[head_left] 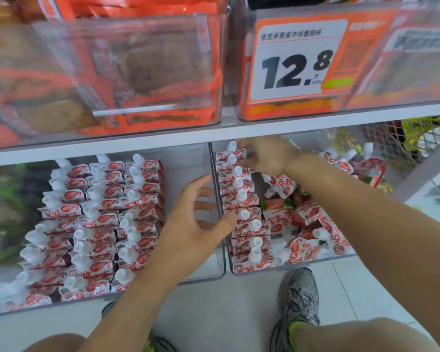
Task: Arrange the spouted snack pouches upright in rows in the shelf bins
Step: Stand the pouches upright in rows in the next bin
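Note:
Red-and-white spouted pouches (104,224) stand upright in three rows in the left clear bin (220,271). In the right clear bin (315,261), one upright row of pouches (241,207) runs along its left wall, and loose pouches (305,219) lie jumbled to the right. My left hand (193,224) is spread around the wall between the two bins, fingers apart, with the thumb pressing on the upright row. My right hand (267,154) reaches to the back of that row and its fingers close on the rear pouches (233,154).
A white shelf board (341,120) hangs just above the bins, carrying clear bins of orange snack packs and a 12.8 price card (297,59). A wire basket (391,141) stands at the right. My grey shoes (300,301) rest on the pale floor below.

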`<state>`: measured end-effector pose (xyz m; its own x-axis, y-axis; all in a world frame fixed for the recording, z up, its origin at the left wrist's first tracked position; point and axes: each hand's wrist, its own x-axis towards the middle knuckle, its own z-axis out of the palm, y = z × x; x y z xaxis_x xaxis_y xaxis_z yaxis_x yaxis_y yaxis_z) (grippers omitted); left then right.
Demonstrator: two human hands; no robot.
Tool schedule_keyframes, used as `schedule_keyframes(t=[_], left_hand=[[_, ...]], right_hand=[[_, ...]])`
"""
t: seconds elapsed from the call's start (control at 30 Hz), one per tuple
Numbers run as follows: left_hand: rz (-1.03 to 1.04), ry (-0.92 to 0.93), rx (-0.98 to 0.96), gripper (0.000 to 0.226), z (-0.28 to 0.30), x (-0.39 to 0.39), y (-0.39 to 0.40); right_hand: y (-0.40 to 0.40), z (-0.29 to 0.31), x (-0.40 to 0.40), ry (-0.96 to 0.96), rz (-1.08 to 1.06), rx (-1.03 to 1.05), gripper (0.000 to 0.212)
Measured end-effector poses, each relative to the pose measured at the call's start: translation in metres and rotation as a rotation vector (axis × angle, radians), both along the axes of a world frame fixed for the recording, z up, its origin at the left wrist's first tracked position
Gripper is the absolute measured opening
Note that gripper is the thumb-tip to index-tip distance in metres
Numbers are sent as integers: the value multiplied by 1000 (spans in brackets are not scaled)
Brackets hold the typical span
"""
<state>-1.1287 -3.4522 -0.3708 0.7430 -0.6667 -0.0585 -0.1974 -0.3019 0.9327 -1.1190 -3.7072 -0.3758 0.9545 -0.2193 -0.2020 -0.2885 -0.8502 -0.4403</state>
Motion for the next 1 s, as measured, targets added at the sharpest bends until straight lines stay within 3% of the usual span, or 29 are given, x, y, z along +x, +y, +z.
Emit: schedule_keyframes(t=[0.07,0.17,0.33,0.47,0.53,0.63,0.67,0.77,0.83,0.9,1.0], left_hand=[[4,-6,1,69,0,-2,0],[25,-15,-6,67,-2,-5,-2],[38,-10,5,66,-2,-3,-5],[53,-22,22,61,0,-3,-9],[48,-47,43,59,0,-2,-9],[35,-92,96,62,3,-5,-6],[50,-120,106,64,4,-7,-5],[108,-357,74,64,15,-14,-4],[-5,-548,49,48,31,-20,-11],[-255,-693,87,33,44,-24,-29],[-637,-776,218,26,40,-22,-72]], right_hand=[[6,-4,3,-32,37,-62,33],[4,2,12,94,70,-47,18],[10,6,19,196,59,-130,18],[7,7,5,238,12,29,63],[3,13,-15,153,-45,138,69],[3,25,-60,-160,-125,92,48],[4,32,-78,-169,-124,110,39],[11,55,-133,67,-48,213,23],[16,55,-157,78,-40,153,24],[23,45,-168,64,-27,14,35],[30,26,-175,61,67,-92,49]])
